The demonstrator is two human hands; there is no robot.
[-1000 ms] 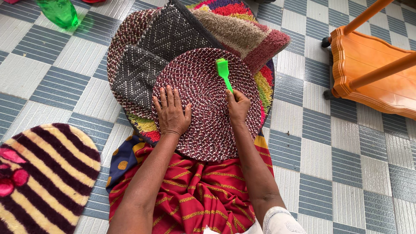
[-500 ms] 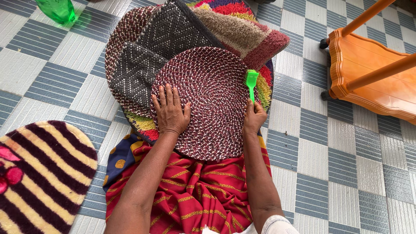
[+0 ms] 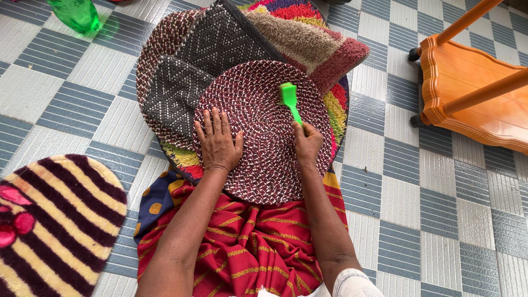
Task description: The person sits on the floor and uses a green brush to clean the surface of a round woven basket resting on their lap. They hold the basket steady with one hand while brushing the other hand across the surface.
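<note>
Head view: right hand grips green brush on round mat, left hand seemingly flat, checkered tiles.

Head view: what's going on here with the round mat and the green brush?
A person sits on a tiled floor with a round, maroon-and-white braided mat across their lap. The left hand lies flat on the mat, fingers spread. The right hand grips the handle of a small green brush, whose head rests on the mat's surface right of its centre. Several other mats are stacked under it: two grey patterned ones and a shaggy multicoloured one. A striped fluffy mat lies apart at the left.
</note>
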